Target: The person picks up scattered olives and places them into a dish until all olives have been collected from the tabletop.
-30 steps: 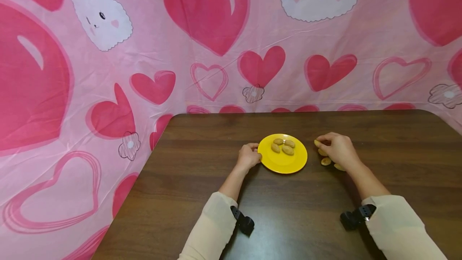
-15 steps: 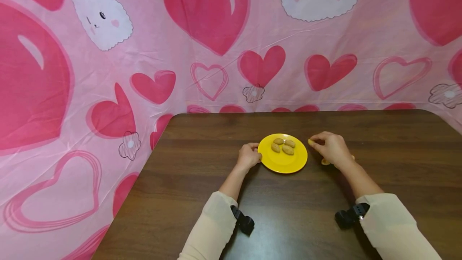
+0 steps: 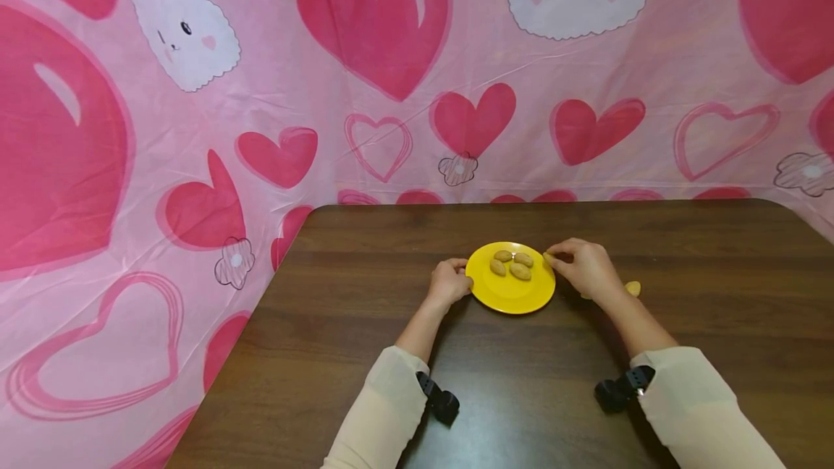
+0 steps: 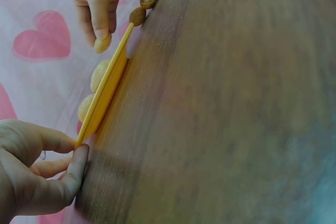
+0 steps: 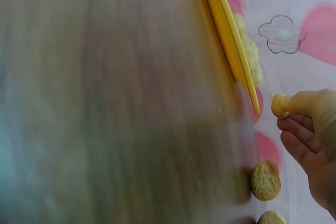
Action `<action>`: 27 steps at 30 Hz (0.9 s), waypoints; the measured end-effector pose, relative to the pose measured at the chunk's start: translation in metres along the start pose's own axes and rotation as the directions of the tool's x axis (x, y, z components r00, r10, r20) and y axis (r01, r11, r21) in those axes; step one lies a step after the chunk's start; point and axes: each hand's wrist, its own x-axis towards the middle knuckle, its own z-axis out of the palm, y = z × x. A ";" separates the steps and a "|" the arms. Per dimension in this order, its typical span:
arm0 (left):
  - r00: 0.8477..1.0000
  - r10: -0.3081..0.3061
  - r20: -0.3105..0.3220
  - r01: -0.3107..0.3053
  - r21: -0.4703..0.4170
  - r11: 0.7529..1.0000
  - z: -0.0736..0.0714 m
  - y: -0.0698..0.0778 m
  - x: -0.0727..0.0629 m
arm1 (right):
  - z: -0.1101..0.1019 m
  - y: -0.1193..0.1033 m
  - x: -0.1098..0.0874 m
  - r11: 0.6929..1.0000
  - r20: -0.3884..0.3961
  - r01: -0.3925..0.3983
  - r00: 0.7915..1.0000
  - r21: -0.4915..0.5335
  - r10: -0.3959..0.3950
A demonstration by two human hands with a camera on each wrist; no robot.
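In the head view a round yellow plate (image 3: 511, 300) lies on the table, bearing several small oval, golden-brown pastry-like pieces (image 3: 520, 271) toward its far side. My left hand (image 3: 449, 283) pinches the plate's left rim, thumb (image 4: 79, 165) and fingers around the edge. My right hand (image 3: 591, 271) pinches another oval pastry-like piece (image 5: 280, 106) between thumb and fingertips. That piece is at the plate's right rim in the head view, and the left wrist view shows it raised above the rim. More such pieces (image 5: 265, 180) lie on the table under my right hand and wrist, partly hidden in the head view.
The dark wooden table (image 3: 521, 382) runs back to a pink cloth (image 3: 404, 143) printed with hearts and animal faces. Black cameras (image 3: 445, 405) are strapped at both sleeve cuffs.
My right hand has moved left with its oval pastry-like piece, from above the loose pieces to the plate's right rim. My left hand and the plate have not visibly moved.
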 end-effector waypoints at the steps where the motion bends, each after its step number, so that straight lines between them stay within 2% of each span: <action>1: 1.000 0.000 0.000 0.000 0.002 1.000 0.000 0.000 0.000 | 0.001 -0.001 0.000 1.000 0.001 0.001 1.000 0.003 -0.001; 10: 1.000 0.007 0.002 -0.007 0.002 1.000 0.000 0.000 0.000 | 0.011 -0.009 0.004 1.000 -0.007 0.024 1.000 0.014 -0.024; 27: 1.000 0.005 0.012 -0.005 -0.026 1.000 -0.003 -0.001 -0.001 | 0.027 -0.027 0.014 0.990 -0.035 0.124 0.992 0.062 -0.122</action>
